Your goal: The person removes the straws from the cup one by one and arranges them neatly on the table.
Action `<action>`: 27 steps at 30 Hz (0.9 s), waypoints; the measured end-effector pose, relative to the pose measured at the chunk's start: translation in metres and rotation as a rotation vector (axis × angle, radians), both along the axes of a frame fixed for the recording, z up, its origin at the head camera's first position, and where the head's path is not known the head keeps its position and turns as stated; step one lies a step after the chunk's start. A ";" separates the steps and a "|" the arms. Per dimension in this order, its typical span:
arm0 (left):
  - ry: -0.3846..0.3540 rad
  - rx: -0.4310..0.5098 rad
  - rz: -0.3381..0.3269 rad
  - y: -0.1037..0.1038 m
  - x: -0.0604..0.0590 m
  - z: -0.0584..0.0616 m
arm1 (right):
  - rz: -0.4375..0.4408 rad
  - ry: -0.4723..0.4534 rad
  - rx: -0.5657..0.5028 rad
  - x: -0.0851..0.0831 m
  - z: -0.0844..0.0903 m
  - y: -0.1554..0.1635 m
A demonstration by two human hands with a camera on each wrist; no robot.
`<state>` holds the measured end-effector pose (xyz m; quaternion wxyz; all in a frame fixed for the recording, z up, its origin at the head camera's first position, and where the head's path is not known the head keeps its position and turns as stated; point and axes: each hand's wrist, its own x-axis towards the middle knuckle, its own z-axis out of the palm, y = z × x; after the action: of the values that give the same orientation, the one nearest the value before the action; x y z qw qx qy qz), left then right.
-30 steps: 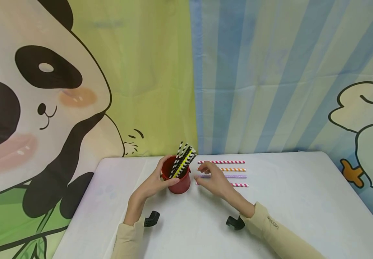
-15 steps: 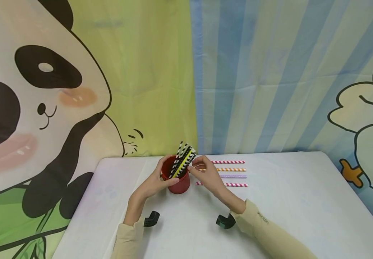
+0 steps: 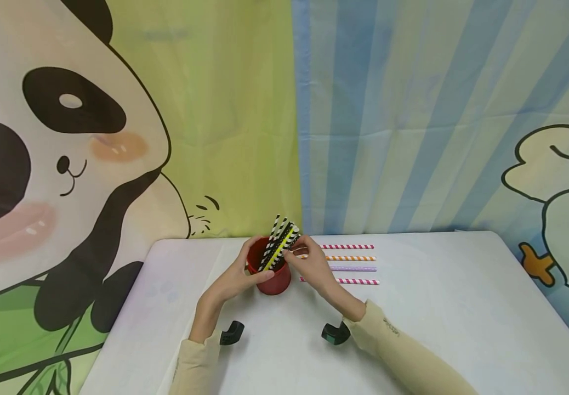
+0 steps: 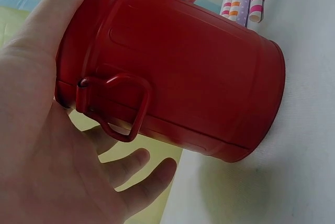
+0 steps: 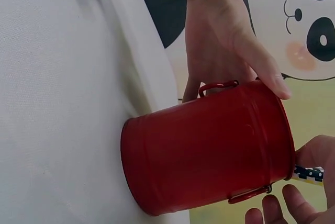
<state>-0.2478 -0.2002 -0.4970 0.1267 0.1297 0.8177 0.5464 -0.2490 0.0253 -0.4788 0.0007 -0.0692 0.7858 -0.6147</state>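
A red metal bucket (image 3: 276,282) with small side handles stands on the white table. My left hand (image 3: 235,282) grips it at the rim, thumb at the front and fingers round the far left side. A bundle of straws (image 3: 278,244), mostly black and white with a yellow one, leans out to the right. My right hand (image 3: 311,266) is at the bucket's right side, fingers bent, thumb tip against the straws. In the right wrist view a dotted straw (image 5: 309,174) runs out of the bucket behind the right hand (image 5: 319,182); I cannot tell whether the fingertips pinch it.
Right of the bucket, several straws lie in parallel rows: a red-striped straw (image 3: 348,247), an orange-striped straw (image 3: 351,258), a purple straw (image 3: 356,269) and a pink-striped straw (image 3: 358,282). Behind the table (image 3: 437,307) hangs a printed curtain (image 3: 393,109).
My right hand has moved left from over the laid-out straws to the straws in the bucket. The left hand and the bucket have stayed put.
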 end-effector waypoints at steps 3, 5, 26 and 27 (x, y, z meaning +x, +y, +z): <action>-0.002 0.005 0.000 0.000 0.000 0.000 | -0.003 0.010 0.016 -0.001 -0.002 -0.002; -0.001 0.010 -0.001 0.000 0.000 0.000 | -0.009 0.012 0.030 -0.001 -0.002 -0.004; 0.000 0.022 -0.007 -0.001 0.000 -0.002 | -0.054 0.020 -0.019 -0.001 0.002 -0.012; 0.000 0.019 -0.006 -0.001 0.000 -0.002 | -0.054 0.020 -0.019 -0.001 0.002 -0.012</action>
<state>-0.2483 -0.2013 -0.4988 0.1273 0.1334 0.8120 0.5538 -0.2500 0.0137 -0.4769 -0.0246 -0.0542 0.7815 -0.6210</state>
